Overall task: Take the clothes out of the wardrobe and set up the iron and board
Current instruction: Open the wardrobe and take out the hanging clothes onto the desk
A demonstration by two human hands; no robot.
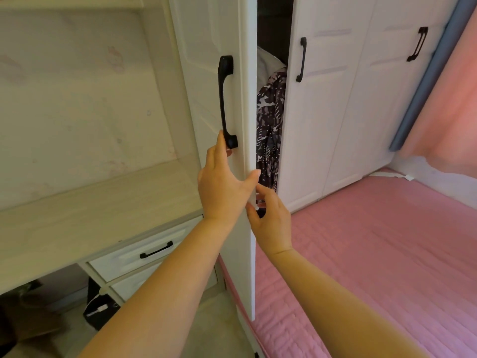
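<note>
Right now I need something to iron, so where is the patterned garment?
In the head view, the patterned garment hangs inside the wardrobe, showing through the gap between the partly open door and the closed door to its right, just above both hands.

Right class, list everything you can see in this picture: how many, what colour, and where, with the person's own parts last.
Wardrobe door: one, white, ajar, centre.
Closed doors: two, white, right of the gap.
Door handles: three, black, one per door.
Patterned garment: one, dark with white print, in the gap.
Pale fabric: one, white, above the garment.
Desk: one, pale wood, left.
Drawer: one, white, black handle, under the desk.
Mattress: one, pink, right.
Curtain: one, pink, far right.
Left hand: open, on the door edge.
Right hand: fingers curled, touching the door edge.
</note>
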